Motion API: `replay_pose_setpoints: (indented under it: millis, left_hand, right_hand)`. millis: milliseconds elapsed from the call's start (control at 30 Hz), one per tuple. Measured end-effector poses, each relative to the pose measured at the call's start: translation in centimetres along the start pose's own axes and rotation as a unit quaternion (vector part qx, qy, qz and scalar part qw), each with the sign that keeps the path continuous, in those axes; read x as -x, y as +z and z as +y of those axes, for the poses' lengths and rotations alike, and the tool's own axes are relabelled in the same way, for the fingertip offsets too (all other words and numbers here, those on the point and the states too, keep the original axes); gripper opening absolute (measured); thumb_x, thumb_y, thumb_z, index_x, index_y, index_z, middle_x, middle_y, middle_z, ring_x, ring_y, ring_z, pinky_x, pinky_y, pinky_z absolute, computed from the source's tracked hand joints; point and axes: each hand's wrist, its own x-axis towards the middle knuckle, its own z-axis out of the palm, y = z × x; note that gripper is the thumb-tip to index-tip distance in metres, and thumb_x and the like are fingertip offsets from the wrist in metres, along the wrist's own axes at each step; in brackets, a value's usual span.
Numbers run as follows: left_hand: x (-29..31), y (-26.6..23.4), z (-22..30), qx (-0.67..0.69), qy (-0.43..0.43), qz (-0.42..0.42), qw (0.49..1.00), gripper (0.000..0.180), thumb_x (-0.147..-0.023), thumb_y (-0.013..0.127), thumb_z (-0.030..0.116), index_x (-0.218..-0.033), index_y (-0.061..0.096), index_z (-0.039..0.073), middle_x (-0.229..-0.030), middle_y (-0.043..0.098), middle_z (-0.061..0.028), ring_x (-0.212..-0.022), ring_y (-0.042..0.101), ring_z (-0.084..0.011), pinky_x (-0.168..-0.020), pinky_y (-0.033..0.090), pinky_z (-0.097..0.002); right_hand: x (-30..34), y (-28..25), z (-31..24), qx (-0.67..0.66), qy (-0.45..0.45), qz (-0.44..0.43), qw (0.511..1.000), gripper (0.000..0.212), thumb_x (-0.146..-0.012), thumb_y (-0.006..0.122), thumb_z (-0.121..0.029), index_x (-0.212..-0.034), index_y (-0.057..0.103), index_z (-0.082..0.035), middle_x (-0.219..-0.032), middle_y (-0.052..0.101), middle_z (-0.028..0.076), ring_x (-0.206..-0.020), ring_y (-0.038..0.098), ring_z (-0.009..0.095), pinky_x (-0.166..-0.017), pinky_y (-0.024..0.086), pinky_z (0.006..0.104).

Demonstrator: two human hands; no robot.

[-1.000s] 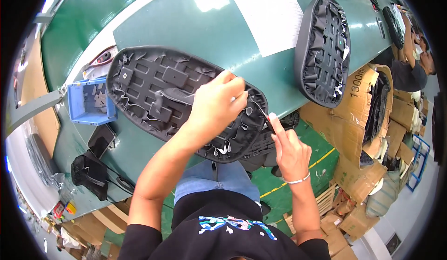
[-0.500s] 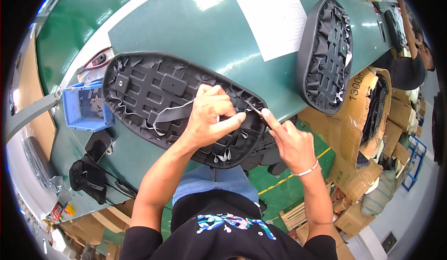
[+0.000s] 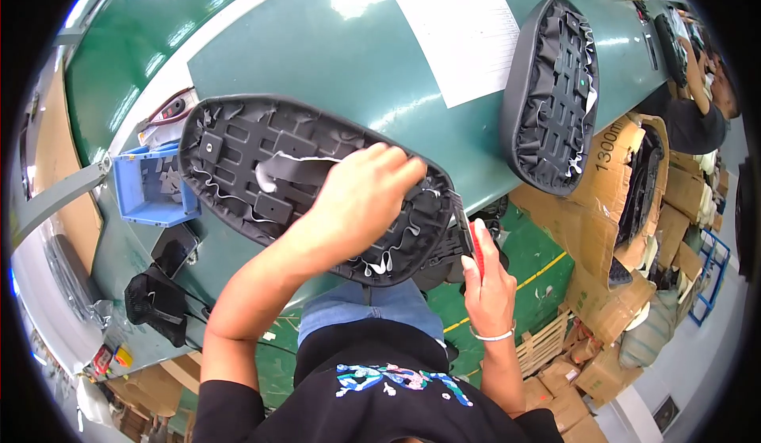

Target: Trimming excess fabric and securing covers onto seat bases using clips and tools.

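A long black seat (image 3: 230, 145) lies underside up on the table, showing its ribbed base and gathered cover edge with pale thread. Over its right half, my left hand (image 3: 366, 197) is closed on a dark fabric strip (image 3: 305, 171) with a whitish edge. The strip's loose end trails left across the base; my fingertips are partly hidden. At the seat's right end, my right hand (image 3: 489, 292) grips a red-handled utility knife (image 3: 474, 245). Its long blade points up beside the seat's rim.
A second upturned black seat (image 3: 551, 94) and a white paper sheet (image 3: 468, 38) lie farther right. A blue bin (image 3: 154, 217) stands left, near a phone (image 3: 174, 249) and a black pouch (image 3: 154, 304). Cardboard boxes (image 3: 583, 213) fill the right floor. Another person (image 3: 697, 122) works at far right.
My right hand has drawn the knife down and back from the seat's rim, exposing its red handle. My left hand has turned over and moved slightly up and right, with the fabric strip lifted.
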Motion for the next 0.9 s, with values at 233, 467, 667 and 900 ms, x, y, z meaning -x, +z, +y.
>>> replay_pose_setpoints:
  millis: [233,467,667,900]
  left_hand:
    - [-0.9,3.0,-1.7,-0.023,0.083,0.039,0.996,0.024,-0.056,0.068,0.006,-0.068,0.047,0.011,-0.072,0.041,-0.0045,-0.075,0.044,-0.0237,-0.077,0.034,-0.0387]
    - [-0.8,3.8,-3.2,0.082,0.156,0.09,0.98,0.035,-0.055,0.076,0.007,-0.058,0.042,0.012,-0.062,0.038,-0.0016,-0.067,0.042,-0.0203,-0.074,0.034,-0.0379]
    - [-1.1,2.5,-4.0,0.376,0.11,0.161,0.906,0.047,-0.062,0.082,0.009,-0.058,0.035,0.012,-0.056,0.033,0.0014,-0.054,0.035,-0.0165,-0.067,0.029,-0.0306]
    - [-2.1,1.3,-5.1,0.78,-0.011,0.263,0.568,0.035,-0.075,0.064,0.013,-0.058,0.032,0.014,-0.057,0.025,0.0048,-0.06,0.029,-0.013,-0.102,0.031,-0.0473]
  right_hand:
    - [-0.6,0.8,-0.4,0.013,0.013,-0.02,1.0,0.051,-0.088,0.058,-0.008,-0.137,0.044,-0.01,-0.092,0.066,0.015,-0.067,0.064,0.035,-0.055,0.05,0.0409]
    - [-1.7,1.5,-0.4,0.056,0.001,-0.04,0.998,0.057,-0.088,0.059,-0.011,-0.141,0.04,-0.013,-0.075,0.059,0.014,-0.057,0.059,0.036,-0.049,0.047,0.0432]
    - [2.5,3.0,-3.1,0.0,0.072,-0.044,0.996,0.063,-0.086,0.058,-0.003,-0.142,0.029,0.0,-0.11,0.061,0.026,-0.08,0.063,0.043,-0.059,0.051,0.0466]
    - [8.4,5.4,-4.2,-0.072,0.092,-0.045,0.992,0.059,-0.092,0.052,-0.008,-0.145,0.025,-0.003,-0.085,0.063,0.019,-0.057,0.061,0.027,-0.053,0.049,0.038]
